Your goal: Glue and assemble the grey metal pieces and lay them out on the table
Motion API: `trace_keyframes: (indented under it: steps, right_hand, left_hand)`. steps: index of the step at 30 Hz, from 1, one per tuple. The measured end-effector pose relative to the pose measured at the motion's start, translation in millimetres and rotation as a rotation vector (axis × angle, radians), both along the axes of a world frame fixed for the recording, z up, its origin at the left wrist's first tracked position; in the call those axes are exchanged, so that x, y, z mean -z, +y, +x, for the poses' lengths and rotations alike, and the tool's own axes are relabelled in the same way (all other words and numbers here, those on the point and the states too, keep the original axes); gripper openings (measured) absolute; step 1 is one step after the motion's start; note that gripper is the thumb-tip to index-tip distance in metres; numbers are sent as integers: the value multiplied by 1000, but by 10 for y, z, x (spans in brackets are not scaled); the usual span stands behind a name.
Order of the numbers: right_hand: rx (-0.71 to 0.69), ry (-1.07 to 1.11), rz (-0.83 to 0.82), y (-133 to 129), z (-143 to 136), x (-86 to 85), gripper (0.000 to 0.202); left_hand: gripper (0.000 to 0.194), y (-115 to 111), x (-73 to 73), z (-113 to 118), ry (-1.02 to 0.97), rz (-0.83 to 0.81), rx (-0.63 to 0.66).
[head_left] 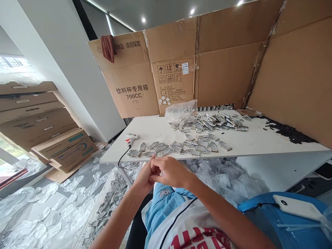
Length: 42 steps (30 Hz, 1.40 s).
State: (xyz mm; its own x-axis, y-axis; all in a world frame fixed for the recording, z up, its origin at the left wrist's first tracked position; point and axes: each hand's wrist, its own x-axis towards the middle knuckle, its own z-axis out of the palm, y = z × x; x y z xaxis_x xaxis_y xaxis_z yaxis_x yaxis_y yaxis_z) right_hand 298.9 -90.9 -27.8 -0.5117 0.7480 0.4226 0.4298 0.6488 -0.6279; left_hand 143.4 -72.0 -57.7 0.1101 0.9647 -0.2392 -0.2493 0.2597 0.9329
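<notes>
Both hands meet in front of the body, just off the near edge of the white table. My left hand is closed, with its thumb up. My right hand bends over it, its fingers pinched together against the left hand. Whatever lies between the fingers is too hidden to name. Beyond the hands, a loose row of small metal-framed pieces runs along the table's front. Behind that row is a larger heap of similar pieces.
A white glue gun lies at the table's left, its cord hanging down. Black strips are at the right. Cardboard panels stand behind. A phone rests on a blue stool. Plastic bags lie below.
</notes>
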Motion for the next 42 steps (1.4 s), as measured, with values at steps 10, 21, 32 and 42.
trace_keyframes:
  steps: [10,21,32,42]
  right_hand:
    - [42,120,-179,-8,-20,-21,13]
    - [113,313,-287,31,-24,14,5]
    - [150,489,-599,189,87,99,15]
    - [152,573,-698,291,141,145,17]
  left_hand:
    - [61,-61,-86,13,96,1,10]
    - [61,-56,-83,3,5,54,41]
    - [66,-75,-122,9,87,109,209]
    - [55,-49,-101,-46,110,197,351]
